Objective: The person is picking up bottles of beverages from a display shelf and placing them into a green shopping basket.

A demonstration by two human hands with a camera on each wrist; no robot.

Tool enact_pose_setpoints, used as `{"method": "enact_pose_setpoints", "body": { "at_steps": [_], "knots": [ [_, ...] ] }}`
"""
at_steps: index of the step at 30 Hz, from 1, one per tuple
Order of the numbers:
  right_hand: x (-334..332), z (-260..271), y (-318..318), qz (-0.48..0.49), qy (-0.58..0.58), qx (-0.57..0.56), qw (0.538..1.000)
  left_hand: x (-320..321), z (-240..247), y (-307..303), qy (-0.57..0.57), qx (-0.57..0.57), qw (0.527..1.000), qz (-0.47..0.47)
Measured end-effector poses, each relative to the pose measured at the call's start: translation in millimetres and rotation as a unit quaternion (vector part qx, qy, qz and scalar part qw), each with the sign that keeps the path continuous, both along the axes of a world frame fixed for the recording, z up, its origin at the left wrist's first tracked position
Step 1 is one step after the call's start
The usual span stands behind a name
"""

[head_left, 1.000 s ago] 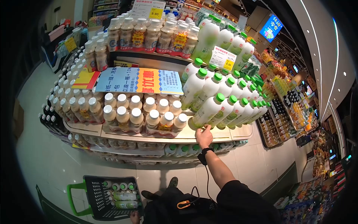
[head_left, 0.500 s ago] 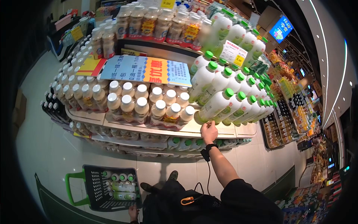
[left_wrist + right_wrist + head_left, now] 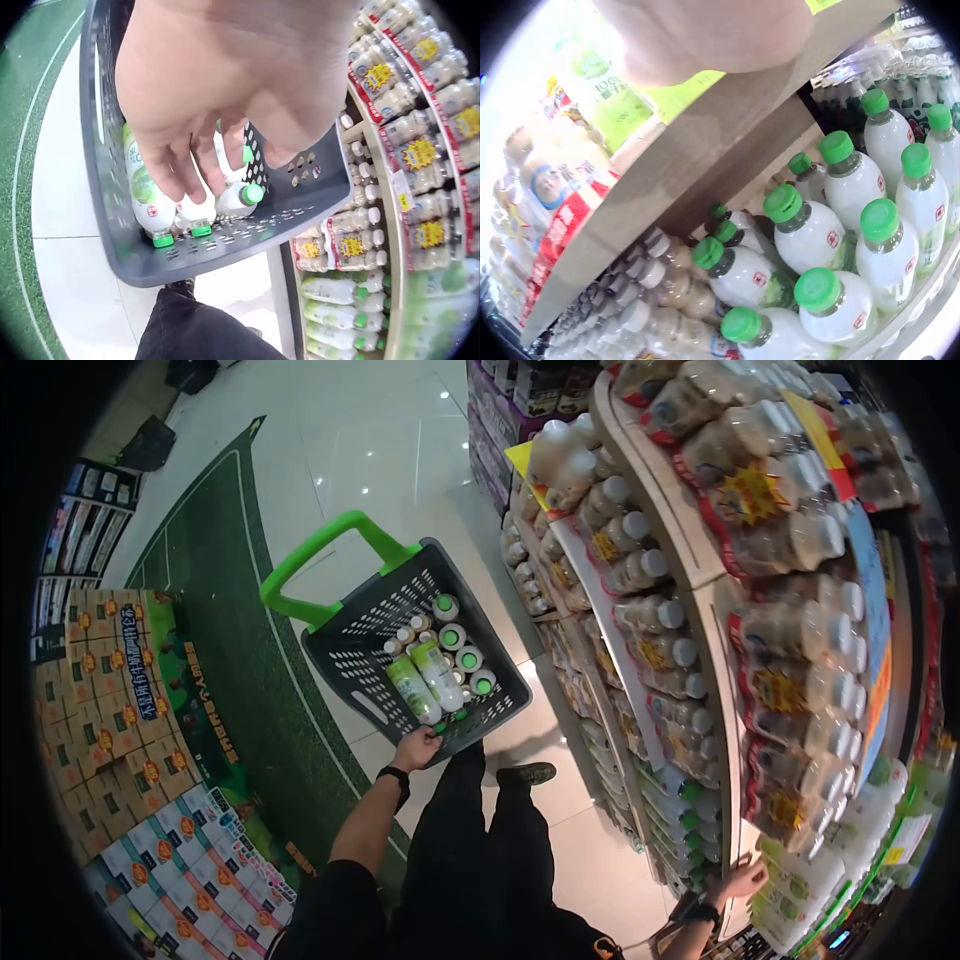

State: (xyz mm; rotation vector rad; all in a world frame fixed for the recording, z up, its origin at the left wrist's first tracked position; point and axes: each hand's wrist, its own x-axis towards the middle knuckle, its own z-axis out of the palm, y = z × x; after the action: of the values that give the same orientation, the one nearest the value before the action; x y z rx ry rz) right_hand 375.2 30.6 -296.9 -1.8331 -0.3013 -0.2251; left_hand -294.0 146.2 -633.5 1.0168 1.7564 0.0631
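My left hand (image 3: 415, 748) reaches over the near rim of a dark grey shopping basket (image 3: 320, 645) on the floor. In the left wrist view its fingers hang loosely down over the bottles inside. White-and-green drink bottles (image 3: 437, 675) with green caps lie in the basket, and several more stand behind them (image 3: 468, 658). My right hand (image 3: 742, 880) is at the display shelf's front edge, right by the base of a white bottle with a green label (image 3: 800, 885). In the right wrist view the hand (image 3: 712, 34) appears at the top, its fingertips hidden.
A curved display shelf (image 3: 715, 625) runs down the right, stacked with red-banded packs of beige drink bottles (image 3: 790, 690). Green-capped bottles (image 3: 885, 232) fill its lower level. Left of the basket are a green floor mat (image 3: 235, 590) and stacked cartons (image 3: 120, 700). My shoe (image 3: 527, 773) stands near the basket.
The head view has swung left and down from the display to the basket. My left hand has moved in over the basket's rim. My right hand stays by the shelf edge near the bottles.
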Motion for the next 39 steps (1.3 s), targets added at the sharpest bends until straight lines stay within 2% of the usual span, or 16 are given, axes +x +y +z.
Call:
{"method": "enact_pose_setpoints", "body": {
  "at_steps": [2,3,4,5,6,7,11,15,18,20,25,28,32,36,38,39],
  "knots": [
    [-20.5,-3.2,-35.9,0.156,-0.15,-0.231,0.949,11.4,-43.3,15.5,0.001,0.014,1.0,0.001],
    [-60.6,1.9,-30.1,0.208,-0.24,-0.374,0.871,14.3,-64.1,22.5,0.001,0.001,1.0,0.003],
    [-70.9,-1.6,-49.2,0.315,-0.203,-0.417,0.828,17.3,-84.6,33.3,0.012,0.029,0.996,-0.081],
    [-86.5,1.9,-73.6,0.343,-0.01,-0.622,0.704,22.0,-103.1,39.2,0.02,0.058,0.984,-0.164],
    [-106.4,-19.4,-80.9,0.424,0.089,-0.601,0.672,28.0,-115.9,38.9,0.012,0.042,0.985,-0.168],
    [-154.1,-25.2,-27.3,0.453,0.141,-0.691,0.545,35.9,-128.7,43.3,0.085,0.074,0.956,-0.272],
    [-194.4,-99.7,-94.9,0.368,0.492,-0.574,0.542,64.1,-181.5,33.2,0.155,0.175,0.819,-0.523],
    [-177.9,-148.4,-154.9,0.347,0.491,-0.567,0.563,83.0,-238.7,26.2,0.195,-0.093,0.794,-0.568],
    [-198.1,-174.7,-112.6,0.31,0.452,-0.509,0.664,72.5,-221.7,44.4,0.164,0.03,0.843,-0.512],
    [-204.6,-172.1,-79.4,0.333,0.435,-0.521,0.655,72.3,-244.6,31.4,0.173,0.106,0.851,-0.485],
    [-206.4,-188.3,-44.5,0.396,0.362,-0.517,0.667,78.7,-273.8,29.3,0.207,0.228,0.744,-0.592],
    [-225.3,-206.4,-19.2,0.384,0.34,-0.49,0.704,87.9,-281.6,28.0,0.265,0.165,0.698,-0.645],
    [-228.6,-193.3,-5.1,0.492,0.297,-0.52,0.631,101.6,-296.4,37.0,0.251,0.08,0.682,-0.683],
    [-225.4,-205.2,-9.6,0.481,0.244,-0.527,0.657,101.8,-348.1,25.6,0.354,0.191,0.631,-0.664],
    [-225.0,-222.3,-22.6,0.361,0.292,-0.522,0.715,104.1,-350.7,35.7,0.298,0.046,0.69,-0.658],
    [-226.4,-219.9,-20.8,0.359,0.297,-0.512,0.721,101.9,-339.8,44.6,0.293,0.07,0.664,-0.684]
  ]
}}
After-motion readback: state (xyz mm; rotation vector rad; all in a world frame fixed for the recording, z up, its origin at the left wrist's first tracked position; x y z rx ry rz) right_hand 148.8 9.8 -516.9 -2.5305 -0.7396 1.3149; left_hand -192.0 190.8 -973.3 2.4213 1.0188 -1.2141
